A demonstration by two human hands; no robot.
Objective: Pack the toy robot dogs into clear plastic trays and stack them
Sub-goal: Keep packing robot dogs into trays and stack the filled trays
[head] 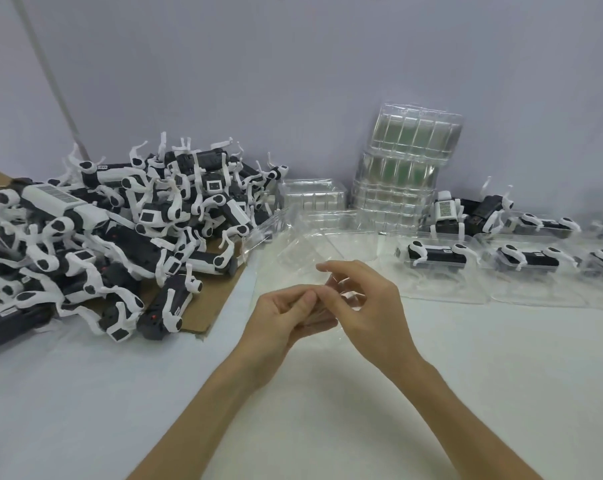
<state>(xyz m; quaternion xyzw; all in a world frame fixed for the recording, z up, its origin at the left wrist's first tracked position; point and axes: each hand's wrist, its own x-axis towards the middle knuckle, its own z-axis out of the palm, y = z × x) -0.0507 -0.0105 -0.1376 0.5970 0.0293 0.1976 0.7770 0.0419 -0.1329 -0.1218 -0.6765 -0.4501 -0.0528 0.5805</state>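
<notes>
A clear plastic tray (314,244) is held tilted over the middle of the table, its near edge between both hands. My left hand (286,313) pinches that near edge with thumb and fingers. My right hand (366,299) grips the same edge from the right, fingers curled over it. A large heap of black-and-white toy robot dogs (120,230) lies on brown cardboard at the left. At the right, packed trays (438,268) each hold one dog (435,256).
A tall stack of empty clear trays (404,168) leans against the back wall, with a lower stack (310,195) beside it. Loose dogs (466,209) stand behind the packed trays at the right. The cardboard sheet (210,303) ends near my left hand.
</notes>
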